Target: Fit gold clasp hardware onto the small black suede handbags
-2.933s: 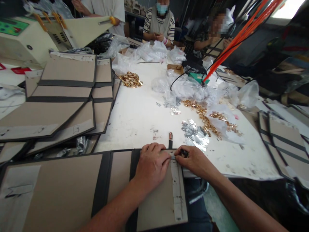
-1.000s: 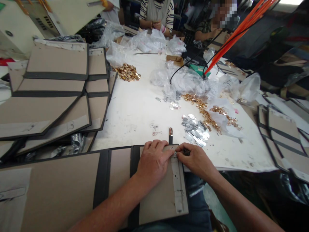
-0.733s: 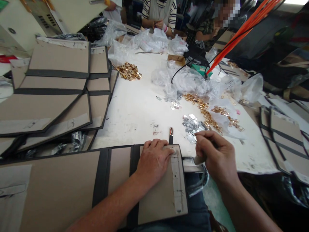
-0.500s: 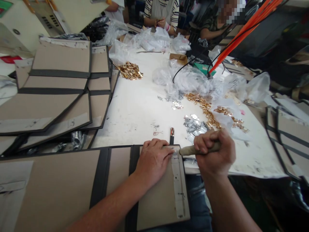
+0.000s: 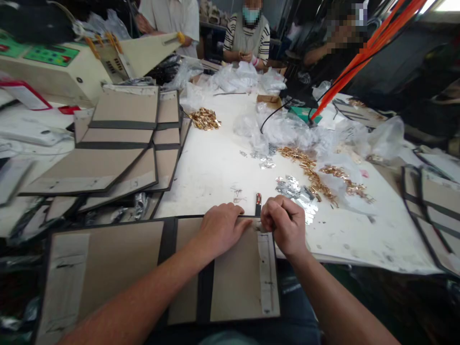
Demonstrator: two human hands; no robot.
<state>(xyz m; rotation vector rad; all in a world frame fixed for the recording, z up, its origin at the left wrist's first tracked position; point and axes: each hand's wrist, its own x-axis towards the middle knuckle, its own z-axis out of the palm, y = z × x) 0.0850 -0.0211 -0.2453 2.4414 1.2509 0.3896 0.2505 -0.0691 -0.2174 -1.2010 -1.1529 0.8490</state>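
Note:
A tan folding board with dark fabric strips (image 5: 233, 282) lies at the near table edge, over my lap. A white strip (image 5: 268, 275) runs down its right panel. My left hand (image 5: 219, 229) lies palm down on the board, fingers curled at its top edge, holding it in place. My right hand (image 5: 285, 226) is a fist at the top end of the white strip, closed on a tan-handled tool that the fingers almost fully hide. A small dark and red metal piece (image 5: 258, 201) stands just beyond both hands.
Similar boards are stacked at left (image 5: 118, 143) and right (image 5: 431, 201). Silver pieces (image 5: 298, 191), gold fittings (image 5: 316, 179), another gold pile (image 5: 204, 119) and plastic bags (image 5: 283, 129) cover the white table. A cream machine (image 5: 53, 67) stands far left. Other people (image 5: 247, 33) work at the far end.
My right hand left the strip, picked up a tan-handled tool from the right and returned as a fist to the strip's top. My left hand stayed on the board.

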